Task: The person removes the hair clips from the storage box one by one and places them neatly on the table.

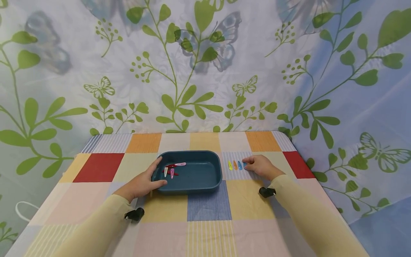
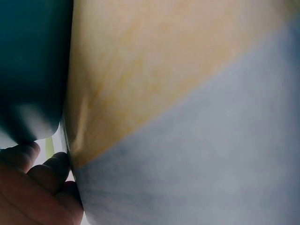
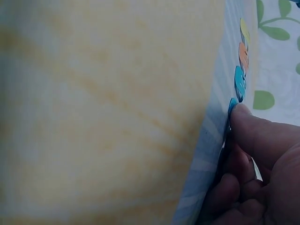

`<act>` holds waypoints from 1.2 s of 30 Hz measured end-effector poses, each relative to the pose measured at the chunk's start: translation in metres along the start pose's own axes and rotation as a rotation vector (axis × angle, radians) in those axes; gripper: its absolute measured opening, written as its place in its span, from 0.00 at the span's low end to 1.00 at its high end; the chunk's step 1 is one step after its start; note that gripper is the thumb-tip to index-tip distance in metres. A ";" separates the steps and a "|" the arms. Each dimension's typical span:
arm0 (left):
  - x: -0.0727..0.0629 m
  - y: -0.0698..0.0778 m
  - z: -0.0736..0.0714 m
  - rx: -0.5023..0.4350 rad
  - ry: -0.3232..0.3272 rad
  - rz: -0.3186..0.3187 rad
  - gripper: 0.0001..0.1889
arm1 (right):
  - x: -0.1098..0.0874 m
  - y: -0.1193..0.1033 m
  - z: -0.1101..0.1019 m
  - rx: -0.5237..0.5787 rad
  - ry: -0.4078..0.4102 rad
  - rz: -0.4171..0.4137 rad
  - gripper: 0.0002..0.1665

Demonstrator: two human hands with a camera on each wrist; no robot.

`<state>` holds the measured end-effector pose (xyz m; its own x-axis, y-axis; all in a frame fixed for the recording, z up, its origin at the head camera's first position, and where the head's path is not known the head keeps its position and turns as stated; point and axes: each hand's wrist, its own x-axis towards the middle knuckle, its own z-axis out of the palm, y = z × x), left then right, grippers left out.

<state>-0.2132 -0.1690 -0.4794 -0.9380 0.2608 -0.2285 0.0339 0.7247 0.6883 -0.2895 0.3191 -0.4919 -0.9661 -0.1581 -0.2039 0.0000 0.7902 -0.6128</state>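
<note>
My left hand (image 1: pixel 143 182) holds the left end of a dark teal tray (image 1: pixel 192 190), its thumb over the rim and its fingers along the outer wall. In the left wrist view, fingertips (image 2: pixel 55 164) show close by the tray's corner. Off to the right of the tray, my right hand (image 1: pixel 261 166) pinches a blue hair clip (image 3: pixel 232 106) at the end of a row, partly hidden by thumb and fingers. Beside it lie another blue hair clip (image 1: pixel 239 165), an orange one (image 1: pixel 235 165) and a yellow one (image 1: pixel 230 165).
Inside the tray's left part lie several hair clips: a pink one (image 1: pixel 172 174), a white one (image 1: pixel 165 172), a pale pink one (image 1: pixel 181 164) and red ones (image 1: pixel 171 166). A patchwork cloth (image 1: pixel 208 203) covers the table. Leaf-patterned curtains (image 1: pixel 192 71) hang behind it and to the right.
</note>
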 end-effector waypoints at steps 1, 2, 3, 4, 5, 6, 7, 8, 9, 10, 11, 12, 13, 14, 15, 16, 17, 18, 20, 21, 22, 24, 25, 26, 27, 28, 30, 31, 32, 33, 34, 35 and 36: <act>0.000 0.000 0.000 0.000 0.001 0.001 0.56 | -0.001 0.000 0.000 0.002 -0.001 -0.002 0.24; 0.001 -0.001 0.000 0.001 0.002 0.002 0.56 | -0.001 -0.001 0.000 0.003 -0.001 -0.003 0.23; 0.001 0.000 -0.001 -0.001 0.001 0.001 0.56 | -0.001 -0.002 0.000 0.009 0.000 0.003 0.23; 0.001 -0.001 -0.001 -0.001 0.001 0.003 0.56 | -0.001 -0.002 0.000 0.017 -0.001 0.008 0.23; 0.001 -0.001 -0.001 0.000 0.000 0.004 0.56 | -0.001 -0.002 0.000 0.019 -0.003 0.009 0.23; 0.001 -0.001 -0.001 -0.002 0.000 0.006 0.56 | -0.001 -0.002 0.000 0.019 -0.006 0.007 0.23; 0.001 -0.001 -0.001 -0.002 0.001 0.006 0.56 | -0.002 -0.002 0.000 0.019 -0.005 0.005 0.23; 0.001 0.000 -0.001 0.000 0.001 0.006 0.56 | -0.001 -0.001 0.000 0.020 -0.006 0.007 0.23; 0.001 0.000 -0.001 -0.001 0.001 0.006 0.56 | -0.001 -0.001 -0.001 0.022 -0.007 0.007 0.23; 0.001 0.000 -0.001 0.000 0.002 0.007 0.56 | -0.001 0.000 -0.001 0.020 -0.010 0.002 0.23; 0.001 0.000 0.000 -0.001 0.001 0.005 0.56 | -0.001 0.000 -0.001 0.023 -0.010 0.002 0.23; 0.001 0.000 0.000 -0.004 0.000 0.004 0.56 | -0.002 0.000 -0.001 0.020 -0.013 -0.004 0.23; 0.001 0.000 0.000 -0.006 -0.001 0.003 0.56 | -0.002 0.000 -0.002 0.023 -0.013 -0.003 0.23; 0.001 0.000 0.000 -0.008 -0.003 0.003 0.56 | -0.002 -0.001 -0.002 0.027 -0.016 -0.003 0.23; 0.001 0.000 0.000 -0.012 -0.003 0.003 0.56 | -0.003 -0.001 -0.002 0.030 -0.017 -0.003 0.23; 0.001 0.000 0.000 -0.015 -0.005 0.003 0.56 | -0.003 -0.001 -0.002 0.031 -0.018 -0.005 0.23; 0.001 0.000 0.000 -0.017 -0.005 0.004 0.56 | -0.003 -0.001 -0.002 0.036 -0.017 0.000 0.23; 0.001 0.000 -0.001 -0.019 -0.004 0.004 0.56 | -0.003 -0.001 -0.002 0.036 -0.019 -0.001 0.23; 0.001 0.000 -0.001 -0.019 -0.004 0.007 0.56 | -0.003 -0.001 -0.002 0.038 -0.019 -0.001 0.23; 0.000 0.000 -0.001 -0.018 -0.004 0.008 0.56 | -0.002 -0.001 -0.002 0.037 -0.019 -0.002 0.23; 0.000 0.000 -0.001 -0.020 -0.003 0.009 0.56 | -0.002 -0.001 -0.002 0.031 -0.020 -0.006 0.23; 0.000 -0.001 -0.001 -0.019 -0.001 0.009 0.55 | -0.001 0.000 -0.002 0.024 -0.021 -0.011 0.23; 0.000 -0.001 -0.001 -0.020 -0.002 0.011 0.56 | 0.000 0.000 -0.001 0.021 -0.021 -0.013 0.23; 0.000 -0.001 -0.002 -0.018 0.000 0.011 0.56 | 0.000 0.000 -0.001 0.026 -0.020 -0.008 0.23; -0.001 -0.001 -0.002 -0.018 0.001 0.012 0.56 | 0.001 0.000 -0.001 0.024 -0.020 -0.009 0.23; -0.001 -0.002 -0.002 -0.016 0.002 0.012 0.56 | 0.001 0.000 -0.001 0.026 -0.019 -0.008 0.23; 0.000 -0.002 -0.002 -0.011 0.005 0.014 0.55 | 0.001 0.000 -0.002 0.028 -0.019 -0.015 0.24; 0.000 -0.002 -0.002 -0.010 0.007 0.013 0.55 | 0.001 0.001 -0.002 0.028 -0.018 -0.018 0.24; 0.000 -0.002 -0.002 -0.009 0.008 0.014 0.55 | 0.001 0.001 -0.002 0.027 -0.014 -0.020 0.24; 0.000 -0.002 -0.002 -0.009 0.010 0.015 0.55 | 0.001 0.002 -0.002 0.024 -0.011 -0.027 0.24; 0.000 -0.002 -0.002 -0.009 0.010 0.016 0.55 | 0.000 0.003 -0.002 0.029 -0.010 -0.033 0.24; 0.000 -0.001 -0.002 -0.011 0.009 0.019 0.55 | 0.000 0.004 -0.002 0.030 -0.009 -0.040 0.24; 0.001 -0.001 -0.002 -0.013 0.008 0.022 0.55 | 0.000 0.005 -0.002 0.036 -0.007 -0.040 0.25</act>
<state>-0.2143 -0.1705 -0.4791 -0.9398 0.2714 -0.2077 0.0500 0.7103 0.7021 -0.2898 0.3248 -0.4934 -0.9637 -0.1936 -0.1840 -0.0293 0.7613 -0.6478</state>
